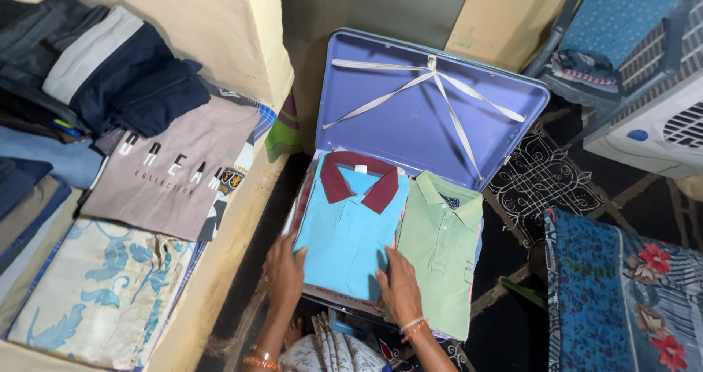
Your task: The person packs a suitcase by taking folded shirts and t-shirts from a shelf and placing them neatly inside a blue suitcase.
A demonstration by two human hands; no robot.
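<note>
An open blue suitcase (366, 94) lies on the floor, lid up against the wall, white straps crossing the lid. Inside, a folded light blue polo shirt (348, 229) with a maroon collar lies on the left stack. A folded light green polo shirt (439, 251) lies beside it on the right. My left hand (284, 269) rests flat on the lower left edge of the blue shirt. My right hand (399, 288) presses its lower right edge, next to the green shirt. Neither hand grips anything.
A yellow ledge (220, 269) on the left holds a grey printed T-shirt (172, 170), a floral cloth (95, 291) and dark folded clothes (110, 64). A blue floral mattress (615, 299) lies at right, a white air cooler (659, 123) behind it, a chair (608, 28) at top right.
</note>
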